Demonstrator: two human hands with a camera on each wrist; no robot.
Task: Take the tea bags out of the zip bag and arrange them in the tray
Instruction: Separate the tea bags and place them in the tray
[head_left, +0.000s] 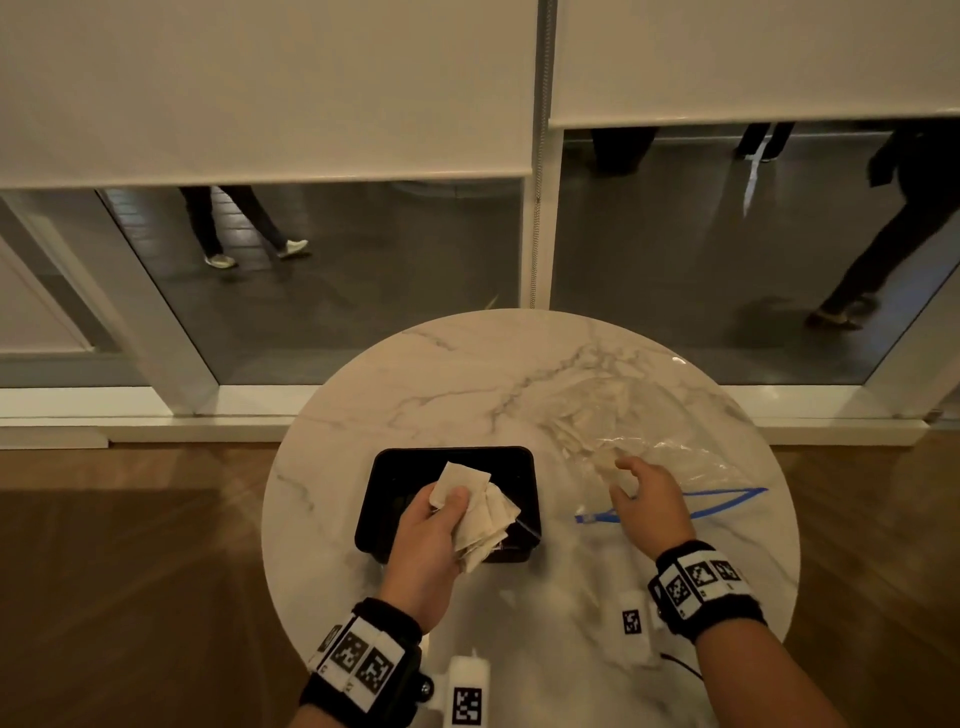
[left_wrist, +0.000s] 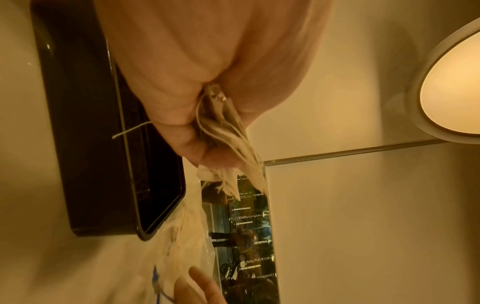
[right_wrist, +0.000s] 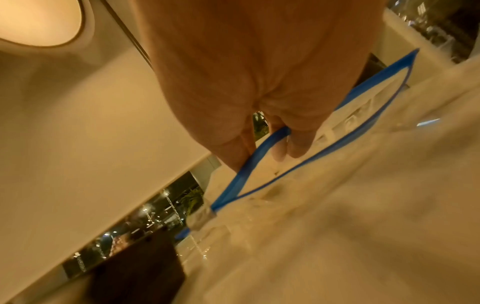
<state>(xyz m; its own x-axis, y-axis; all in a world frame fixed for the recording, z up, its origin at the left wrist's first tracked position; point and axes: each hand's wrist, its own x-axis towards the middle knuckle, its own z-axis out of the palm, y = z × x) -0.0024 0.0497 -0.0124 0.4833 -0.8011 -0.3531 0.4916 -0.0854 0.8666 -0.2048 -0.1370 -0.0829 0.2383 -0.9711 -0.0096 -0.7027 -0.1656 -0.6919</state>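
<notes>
No brand or readable writing shows on the tea bags, the zip bag or the tray; the wrist bands (head_left: 702, 577) carry only black-and-white square markers.

The left hand (head_left: 427, 530) reaches forward from the near edge of the round marble table (head_left: 415, 374), held over the black tray (head_left: 384, 467). Its fingers and thumb are curled tight round a bunch of tea bags (head_left: 480, 512), which fan out past the thumb above the tray's inside. The left wrist view shows the same clump (left_wrist: 228, 131) squeezed in the closed fist, with a loose string (left_wrist: 130, 130) sticking out toward the tray (left_wrist: 91, 123).

The right hand (head_left: 649, 499) stretches out to the right of the tray, at the mouth of the clear zip bag (head_left: 675, 457), which lies flat on the table with more tea bags inside. In the right wrist view the fingers (right_wrist: 298, 144) are bent and hooked round the blue zip strip (right_wrist: 262, 152), holding the mouth (right_wrist: 337, 131) open.
</notes>
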